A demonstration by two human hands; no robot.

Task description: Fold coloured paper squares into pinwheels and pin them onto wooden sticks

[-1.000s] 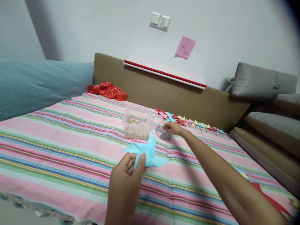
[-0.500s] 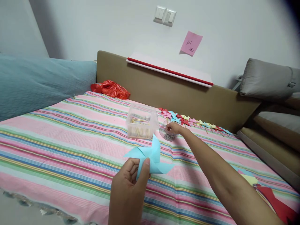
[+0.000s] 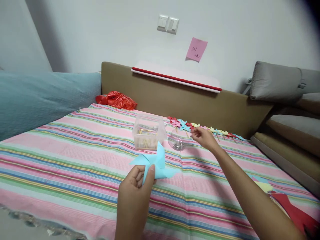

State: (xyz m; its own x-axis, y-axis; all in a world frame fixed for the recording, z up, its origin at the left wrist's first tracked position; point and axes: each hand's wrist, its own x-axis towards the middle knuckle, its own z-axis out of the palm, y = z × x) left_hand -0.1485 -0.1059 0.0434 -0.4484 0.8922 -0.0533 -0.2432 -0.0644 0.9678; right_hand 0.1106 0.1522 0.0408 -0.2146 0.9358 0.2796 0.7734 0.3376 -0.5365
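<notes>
A light blue paper pinwheel [image 3: 157,165] is pinched at its lower edge in my left hand [image 3: 138,181], thumb on the front face. My right hand [image 3: 203,137] hovers to the right of a clear round dish [image 3: 172,141] that holds a heap of small silvery pins [image 3: 178,145]. Its fingertips are pinched together; anything between them is too small to make out. Left of the dish stands a clear plastic box [image 3: 140,141] with thin wooden sticks [image 3: 149,141] inside.
Finished pinwheels on sticks [image 3: 184,125] lie in a row along the brown headboard [image 3: 150,96]. Coloured paper pieces [image 3: 282,201] lie at the lower right, partly behind my right forearm. A red plastic bag [image 3: 120,100] rests at the back left, grey cushions [image 3: 277,81] at the right.
My right hand has lifted out of the dish and moved right, its fingertips still together. The pinwheel in my left hand has shifted slightly left in view.
</notes>
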